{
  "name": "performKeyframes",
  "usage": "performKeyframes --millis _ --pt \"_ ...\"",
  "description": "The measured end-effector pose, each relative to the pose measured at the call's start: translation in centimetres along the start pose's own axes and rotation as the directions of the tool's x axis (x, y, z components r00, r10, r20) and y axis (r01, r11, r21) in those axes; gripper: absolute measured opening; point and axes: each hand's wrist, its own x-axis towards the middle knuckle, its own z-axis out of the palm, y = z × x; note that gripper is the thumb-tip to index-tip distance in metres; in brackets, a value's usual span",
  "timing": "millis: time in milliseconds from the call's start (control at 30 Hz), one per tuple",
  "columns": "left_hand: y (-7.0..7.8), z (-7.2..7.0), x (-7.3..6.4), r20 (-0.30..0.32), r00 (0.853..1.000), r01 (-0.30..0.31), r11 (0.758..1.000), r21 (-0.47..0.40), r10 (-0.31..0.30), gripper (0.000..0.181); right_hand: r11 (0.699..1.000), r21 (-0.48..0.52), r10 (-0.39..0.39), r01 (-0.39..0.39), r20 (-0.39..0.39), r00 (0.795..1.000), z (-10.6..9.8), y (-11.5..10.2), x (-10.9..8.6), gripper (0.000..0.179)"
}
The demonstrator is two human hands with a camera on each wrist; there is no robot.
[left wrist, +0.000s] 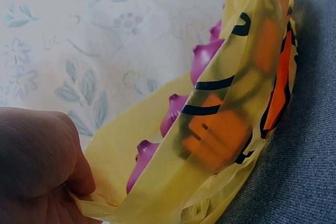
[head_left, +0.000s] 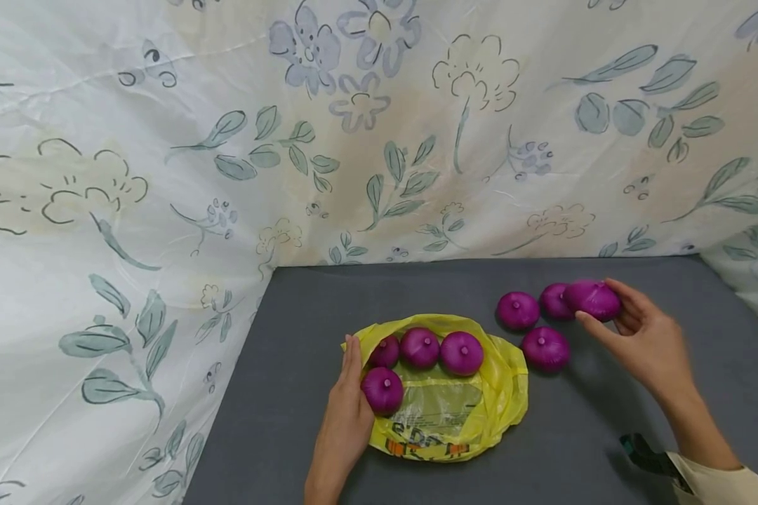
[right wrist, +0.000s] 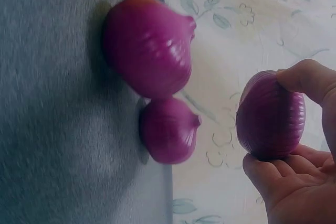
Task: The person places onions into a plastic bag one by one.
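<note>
My right hand (head_left: 655, 345) holds a red onion (head_left: 595, 300) raised above the table, thumb on one side and fingers on the other. The right wrist view shows that same purple onion (right wrist: 270, 116) between thumb and fingertips. A yellow plastic bag (head_left: 510, 382) lies with its mouth wide, and several red onions (head_left: 420, 348) sit inside it. At the bag's left rim is my left hand (head_left: 342, 419); in the left wrist view its thumb and fingers (left wrist: 79, 179) pinch the bag's edge. Three more onions (head_left: 545, 349) lie on the table right of the bag.
The dark grey table (head_left: 259, 421) meets a floral cloth backdrop (head_left: 385, 196) behind and at the sides. A black strap-like item (head_left: 647, 456) is at my right wrist, by a beige sleeve (head_left: 720, 484).
</note>
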Motion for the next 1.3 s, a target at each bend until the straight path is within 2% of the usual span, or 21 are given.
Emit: performKeyframes --millis 500,933,1133,1300 --pt "0.2 -0.3 0.1 0.033 0.999 0.037 0.999 -0.018 -0.036 0.083 0.995 0.054 -0.087 0.086 0.015 0.996 0.7 -2.1 -1.2 0.086" --pt "0.3 -0.3 0.3 0.037 0.999 0.032 0.999 -0.029 -0.031 0.081 0.989 0.084 -0.127 0.123 0.046 0.991 1.2 -3.8 -2.1 0.082" --pt "0.2 -0.5 0.1 0.035 0.999 0.035 0.999 -0.033 -0.034 0.082 0.976 0.112 -0.195 0.188 0.061 0.979 2.0 -4.6 -2.8 0.081" --pt "0.2 -0.6 0.0 0.022 1.0 0.02 0.999 -0.028 -0.02 0.081 0.952 0.144 -0.281 0.269 0.069 0.957 2.6 -5.4 -3.2 0.08"
